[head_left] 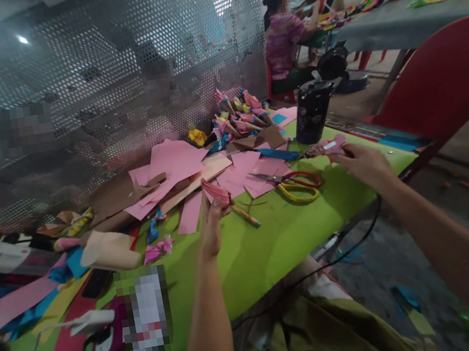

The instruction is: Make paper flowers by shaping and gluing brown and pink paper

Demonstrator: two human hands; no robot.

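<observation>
My left hand (213, 230) is closed round a small pleated pink paper piece (216, 192) with a brown side, held upright above the table. My right hand (361, 162) reaches to the right end of the table, its fingers closed on the edge of a pinkish object with a white label (330, 146), whose kind I cannot make out. Between the hands lie scissors (295, 185) with red and yellow handles, blades pointing left. A short pencil-like stick (246, 216) rests just right of my left hand. A blue-handled tool (278, 153) lies behind the scissors.
Pink paper sheets (173, 165) and a pile of small paper cones (240, 117) cover the back of the green table (251, 269). A dark tumbler (314, 113) stands back right. Cables and a power bank (105, 343) lie front left. A person (285, 39) sits beyond.
</observation>
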